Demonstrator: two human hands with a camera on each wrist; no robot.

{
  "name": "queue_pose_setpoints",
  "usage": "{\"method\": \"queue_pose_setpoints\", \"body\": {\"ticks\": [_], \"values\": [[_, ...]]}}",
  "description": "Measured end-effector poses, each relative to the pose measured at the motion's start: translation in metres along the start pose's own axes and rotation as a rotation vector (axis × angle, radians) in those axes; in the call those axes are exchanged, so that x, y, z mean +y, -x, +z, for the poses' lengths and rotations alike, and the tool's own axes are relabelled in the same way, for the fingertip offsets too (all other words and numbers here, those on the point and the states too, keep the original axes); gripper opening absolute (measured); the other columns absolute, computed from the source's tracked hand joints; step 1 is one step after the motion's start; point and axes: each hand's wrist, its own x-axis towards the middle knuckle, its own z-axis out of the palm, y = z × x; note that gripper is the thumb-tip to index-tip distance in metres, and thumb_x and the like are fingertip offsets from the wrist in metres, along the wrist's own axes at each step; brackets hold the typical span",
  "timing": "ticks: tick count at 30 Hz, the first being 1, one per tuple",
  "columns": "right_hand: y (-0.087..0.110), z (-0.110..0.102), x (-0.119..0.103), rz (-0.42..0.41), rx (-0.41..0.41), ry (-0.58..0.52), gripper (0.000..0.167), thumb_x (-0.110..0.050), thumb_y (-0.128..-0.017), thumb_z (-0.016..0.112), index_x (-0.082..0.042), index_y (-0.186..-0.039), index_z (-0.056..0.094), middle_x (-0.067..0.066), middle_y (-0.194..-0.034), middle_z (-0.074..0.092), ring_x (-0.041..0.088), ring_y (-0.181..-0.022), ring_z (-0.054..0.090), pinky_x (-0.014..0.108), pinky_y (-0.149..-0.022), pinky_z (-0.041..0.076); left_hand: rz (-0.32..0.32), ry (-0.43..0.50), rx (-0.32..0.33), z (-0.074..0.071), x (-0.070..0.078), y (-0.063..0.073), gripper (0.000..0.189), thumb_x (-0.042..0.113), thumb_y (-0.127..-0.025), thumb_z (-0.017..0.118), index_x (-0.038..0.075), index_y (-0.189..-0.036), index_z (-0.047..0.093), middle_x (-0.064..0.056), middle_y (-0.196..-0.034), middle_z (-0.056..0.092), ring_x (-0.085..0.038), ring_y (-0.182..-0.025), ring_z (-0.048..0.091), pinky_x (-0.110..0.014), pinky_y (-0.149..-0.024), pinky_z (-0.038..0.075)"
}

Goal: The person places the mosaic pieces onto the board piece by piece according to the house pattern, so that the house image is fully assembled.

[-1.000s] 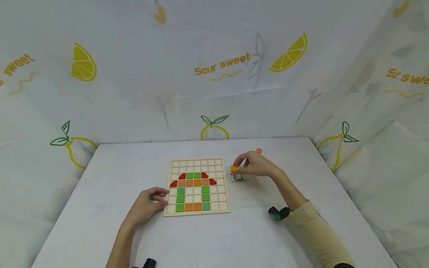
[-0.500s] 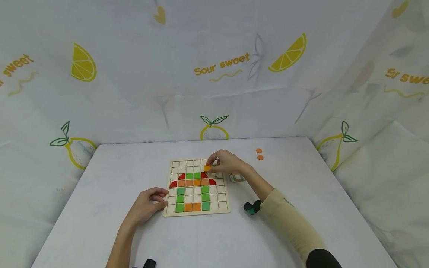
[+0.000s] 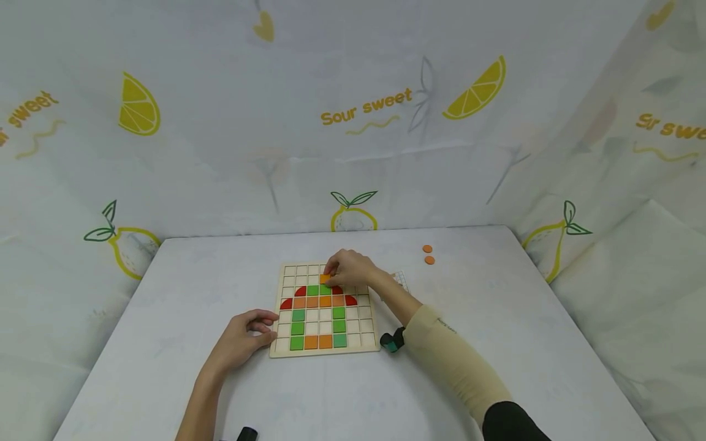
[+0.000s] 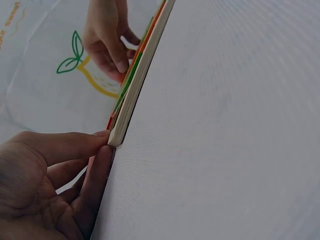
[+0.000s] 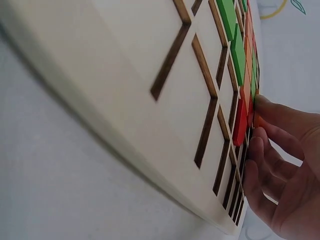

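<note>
My right hand (image 3: 351, 268) pinches an orange square tile (image 3: 325, 279) above the green tiles on the upper part of a wooden grid board (image 3: 360, 340). Thumb and fingers of that hand (image 5: 287, 155) come down onto the board in the right wrist view. My left hand (image 3: 242, 337) touches the board's left edge with its thumb and fingertips. The left wrist view has these fingers (image 4: 95, 170) at the board's corner. Green, orange and red tiles sit in the grid; the rounded red tiles (image 3: 351, 300) lie at the sides. My right hand covers several upper right squares.
Two orange round pieces (image 3: 428, 254) lie on the white table (image 3: 474, 269) at the back right. A small printed card (image 3: 401, 278) is partly hidden behind the right forearm. A white printed cloth (image 3: 231, 153) hangs behind the table.
My right hand has moved left from beside the card to over the board, carrying the orange tile. Both orange round pieces now show. The left hand stays at the board's edge.
</note>
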Motion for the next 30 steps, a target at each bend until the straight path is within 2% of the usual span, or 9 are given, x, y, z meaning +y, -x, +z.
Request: {"method": "queue_pose_setpoints", "body": {"ticks": [6, 13, 19, 24, 30], "values": [[-0.001, 0.003, 0.000, 0.040, 0.013, 0.002, 0.020, -0.025, -0.097, 0.084, -0.011, -0.110, 0.080, 0.001, -0.098, 0.077, 0.013, -0.088, 0.064, 0.030, -0.082, 0.051, 0.003, -0.004, 0.001, -0.001, 0.001, 0.000, 0.036, 0.009, -0.091, 0.082, 0.007, -0.126, 0.075, -0.006, -0.110, 0.073, -0.015, -0.094, 0.064, -0.023, -0.082, 0.050], [0.002, 0.003, -0.001, 0.034, 0.022, -0.004, 0.020, -0.024, -0.097, 0.082, -0.010, -0.111, 0.079, 0.003, -0.101, 0.079, 0.013, -0.089, 0.066, 0.033, -0.085, 0.054, -0.003, -0.009, 0.002, -0.001, 0.002, 0.001, 0.035, 0.009, -0.091, 0.082, 0.007, -0.126, 0.075, -0.006, -0.109, 0.073, -0.016, -0.094, 0.064, -0.023, -0.082, 0.050], [0.003, 0.003, 0.001, 0.016, 0.024, -0.012, 0.016, -0.022, -0.099, 0.080, -0.010, -0.110, 0.080, 0.002, -0.099, 0.079, 0.012, -0.087, 0.066, 0.031, -0.085, 0.054, -0.008, 0.000, 0.002, 0.000, 0.002, 0.002, 0.035, 0.009, -0.091, 0.082, 0.007, -0.126, 0.075, -0.007, -0.109, 0.073, -0.017, -0.094, 0.063, -0.022, -0.081, 0.050], [0.007, -0.006, 0.010, -0.018, 0.053, -0.026, 0.015, -0.022, -0.100, 0.078, -0.010, -0.109, 0.081, 0.003, -0.099, 0.080, 0.013, -0.089, 0.068, 0.031, -0.084, 0.055, -0.009, 0.001, 0.004, 0.000, 0.002, 0.002, 0.035, 0.009, -0.091, 0.082, 0.007, -0.126, 0.075, -0.007, -0.109, 0.073, -0.016, -0.094, 0.063, -0.022, -0.080, 0.050], [0.016, -0.027, 0.033, -0.005, 0.094, -0.066, 0.017, -0.023, -0.102, 0.076, -0.009, -0.111, 0.081, 0.005, -0.104, 0.080, 0.017, -0.090, 0.070, 0.028, -0.076, 0.052, -0.003, 0.005, 0.000, -0.001, 0.001, 0.001, 0.036, 0.009, -0.091, 0.082, 0.006, -0.126, 0.075, -0.007, -0.110, 0.073, -0.016, -0.095, 0.064, -0.022, -0.080, 0.051]]}}
